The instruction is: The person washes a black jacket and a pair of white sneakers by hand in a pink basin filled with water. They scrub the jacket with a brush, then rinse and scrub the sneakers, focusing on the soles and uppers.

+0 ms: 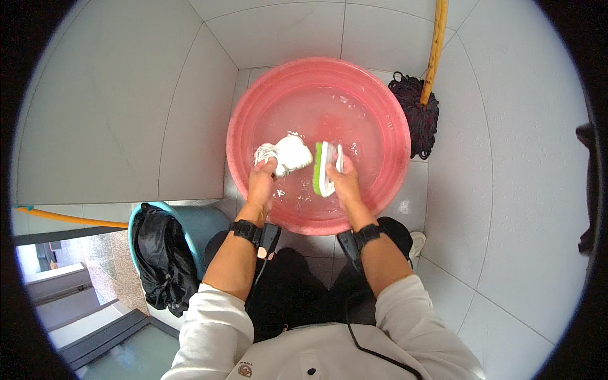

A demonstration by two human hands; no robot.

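A large round pink plastic basin (pixel 318 228) holds cloudy water (pixel 304 104). Over its left side my left hand (pixel 263 183) grips a wet white item (pixel 293 154), which looks like a shoe or bunched cloth; its bunched end lies at my fingers. My right hand (pixel 346 180) is closed around the handle of a white scrubbing brush (pixel 325 173) with green bristles, which face left toward the white item. A small gap separates the brush from that item. Both hands are above or at the water; the exact depth cannot be told.
A dark string mop (pixel 418 118) with a yellow handle leans right of the basin, near tiled walls. At the lower left a blue bucket (pixel 190 237) bears a black garment (pixel 164 256). My knees are close to the basin's near rim.
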